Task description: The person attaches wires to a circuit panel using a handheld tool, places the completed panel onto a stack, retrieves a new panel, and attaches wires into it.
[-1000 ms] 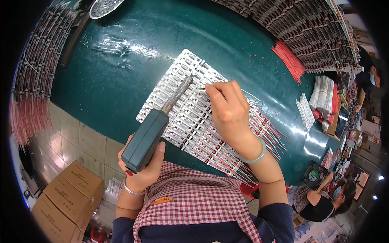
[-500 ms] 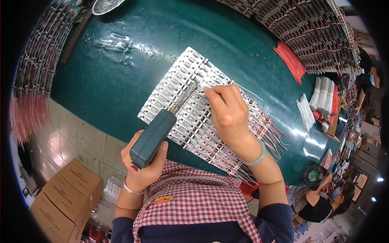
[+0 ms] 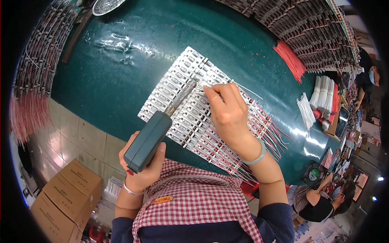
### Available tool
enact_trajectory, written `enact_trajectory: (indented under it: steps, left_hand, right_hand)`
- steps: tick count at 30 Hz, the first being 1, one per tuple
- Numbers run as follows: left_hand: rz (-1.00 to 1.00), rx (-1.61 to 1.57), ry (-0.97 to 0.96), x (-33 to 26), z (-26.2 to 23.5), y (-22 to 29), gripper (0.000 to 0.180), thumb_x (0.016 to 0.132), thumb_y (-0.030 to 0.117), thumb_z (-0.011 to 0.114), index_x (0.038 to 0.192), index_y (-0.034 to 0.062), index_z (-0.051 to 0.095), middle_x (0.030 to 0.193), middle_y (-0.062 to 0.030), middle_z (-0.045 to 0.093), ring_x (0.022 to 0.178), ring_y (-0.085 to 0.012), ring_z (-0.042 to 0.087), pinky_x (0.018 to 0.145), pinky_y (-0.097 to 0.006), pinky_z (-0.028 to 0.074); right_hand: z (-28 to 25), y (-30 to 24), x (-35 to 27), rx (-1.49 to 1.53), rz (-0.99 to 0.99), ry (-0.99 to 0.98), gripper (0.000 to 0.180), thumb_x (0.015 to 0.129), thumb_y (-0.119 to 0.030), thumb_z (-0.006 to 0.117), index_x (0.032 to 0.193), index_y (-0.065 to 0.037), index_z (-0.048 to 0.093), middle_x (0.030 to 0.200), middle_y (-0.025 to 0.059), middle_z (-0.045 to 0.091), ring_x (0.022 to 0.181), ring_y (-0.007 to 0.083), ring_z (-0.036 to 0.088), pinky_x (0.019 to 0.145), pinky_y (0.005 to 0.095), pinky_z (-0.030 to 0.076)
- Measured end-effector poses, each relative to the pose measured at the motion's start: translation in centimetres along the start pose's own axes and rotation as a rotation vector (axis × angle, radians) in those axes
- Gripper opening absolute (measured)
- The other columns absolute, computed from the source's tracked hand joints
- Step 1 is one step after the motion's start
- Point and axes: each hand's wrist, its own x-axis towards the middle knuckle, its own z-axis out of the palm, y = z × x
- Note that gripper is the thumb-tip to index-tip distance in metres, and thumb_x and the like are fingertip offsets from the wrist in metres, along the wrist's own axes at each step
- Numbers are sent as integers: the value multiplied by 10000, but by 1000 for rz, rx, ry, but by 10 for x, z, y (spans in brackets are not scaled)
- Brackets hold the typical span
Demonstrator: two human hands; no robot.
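The right hand covers the spot where the tool's metal tip meets the white strips, so contact there cannot be told. The strips' small parts are too fine to make out, and the metal dish is cut off by the top edge.

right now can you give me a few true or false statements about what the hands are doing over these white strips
1. The left hand grips a dark green tool. True.
2. The tool's metal tip points at the white strips. True.
3. The right hand rests on a cardboard box. False: it lies on the strips, its fingers pinching a thin white wire.
4. The table is bright red. False: it is dark green.
5. The red wire bundle lies in the left hand. False: it lies apart on the table.
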Motion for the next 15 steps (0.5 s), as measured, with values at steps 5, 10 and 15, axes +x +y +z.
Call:
enact_trajectory:
  steps: [5, 10, 15]
  left_hand:
    - [-84, -35, 33, -5, -3, 1, 227, 743, -11, 737, 964, -50, 702, 906, -159, 691, 736, -232, 680, 667, -279, 536]
    - [-45, -2, 26, -6, -6, 2, 223, 733, -17, 736, 952, -51, 703, 901, -160, 696, 738, -232, 681, 686, -283, 538]
    - [-16, 4, 24, -6, -7, 0, 221, 725, -28, 731, 942, -53, 699, 882, -151, 693, 724, -229, 675, 691, -280, 535]
  right_hand:
    - [1, 1, -1, -13, 10, 7, 320, 673, 25, 646, 994, 28, 661, 895, 90, 593, 803, 237, 580, 610, 327, 493]
    - [-2, -1, 0, -11, -18, 35, 316, 676, 14, 653, 991, 26, 662, 896, 87, 598, 787, 235, 581, 611, 331, 488]
    - [-3, -10, -3, 19, -22, 21, 315, 673, 14, 649, 987, 26, 663, 901, 90, 599, 778, 236, 578, 612, 331, 483]
